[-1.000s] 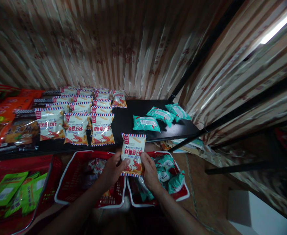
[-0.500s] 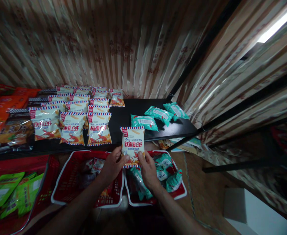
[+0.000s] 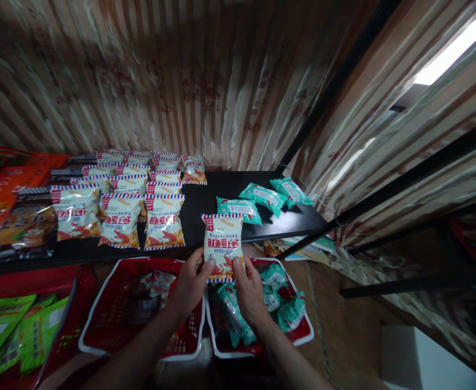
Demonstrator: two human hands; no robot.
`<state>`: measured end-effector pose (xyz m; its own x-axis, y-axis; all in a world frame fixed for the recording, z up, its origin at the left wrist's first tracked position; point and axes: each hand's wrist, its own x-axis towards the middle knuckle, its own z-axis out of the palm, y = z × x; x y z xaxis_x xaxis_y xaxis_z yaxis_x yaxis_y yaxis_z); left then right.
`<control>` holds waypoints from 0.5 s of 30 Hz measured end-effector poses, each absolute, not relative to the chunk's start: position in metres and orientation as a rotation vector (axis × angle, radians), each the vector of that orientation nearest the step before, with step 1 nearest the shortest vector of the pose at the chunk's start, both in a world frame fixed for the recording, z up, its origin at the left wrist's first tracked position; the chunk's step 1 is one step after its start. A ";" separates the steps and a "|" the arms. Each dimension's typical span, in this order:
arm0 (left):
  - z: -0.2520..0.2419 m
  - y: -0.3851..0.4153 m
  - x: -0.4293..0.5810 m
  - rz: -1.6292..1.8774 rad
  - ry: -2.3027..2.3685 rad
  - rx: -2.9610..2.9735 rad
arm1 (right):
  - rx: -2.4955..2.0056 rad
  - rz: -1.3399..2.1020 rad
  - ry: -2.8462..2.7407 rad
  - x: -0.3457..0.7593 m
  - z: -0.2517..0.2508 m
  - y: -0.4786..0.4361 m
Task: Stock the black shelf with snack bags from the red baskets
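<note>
The white snack bag (image 3: 222, 244) is upright between both hands, above the gap between 2 red baskets and just on the near side of the black shelf (image 3: 199, 203). It covers a stretch of the shelf's near edge and a corner of the nearest of 3 teal packets (image 3: 263, 197) lying at the shelf's right end. To the left, matching white bags (image 3: 164, 222) stand in 3 columns, with 1 more at the far right of that group. Farther left are brown bags (image 3: 26, 222) and orange packs (image 3: 8, 184). A striped curtain (image 3: 160, 81) hangs behind, and a dark pole (image 3: 400, 181) slants across the shelf's right end. On the near side, the left basket (image 3: 84, 290) holds green packets (image 3: 38, 336), the middle basket (image 3: 108, 314) holds small packs too dim to read, and the right basket (image 3: 306, 337) holds more teal packets (image 3: 292, 311).

The left hand (image 3: 191, 284) grips the bag's left edge, thumb on its printed face; the right hand (image 3: 250, 290) pinches the lower right, thumb also in front. Both forearms come in from the near side and angle toward each other, the left passing over the middle basket, the right over the right basket.
</note>
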<state>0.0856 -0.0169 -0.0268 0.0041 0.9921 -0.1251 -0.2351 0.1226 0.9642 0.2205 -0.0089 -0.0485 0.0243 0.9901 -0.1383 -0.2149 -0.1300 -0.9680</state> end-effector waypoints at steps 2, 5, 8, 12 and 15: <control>-0.029 -0.014 0.087 1.261 1.096 0.923 | -1.182 1.333 -0.983 0.222 -0.050 -0.007; -0.032 -0.007 0.091 1.317 1.091 0.897 | -1.176 1.315 -0.989 0.222 -0.054 -0.004; -0.034 -0.001 0.094 1.352 1.116 0.862 | -1.158 1.338 -0.952 0.219 -0.055 0.000; -0.038 0.002 0.093 1.387 1.138 0.862 | -1.117 1.348 -0.881 0.211 -0.048 0.005; -0.042 0.004 0.088 1.437 1.144 0.874 | -1.099 1.359 -0.854 0.204 -0.041 0.011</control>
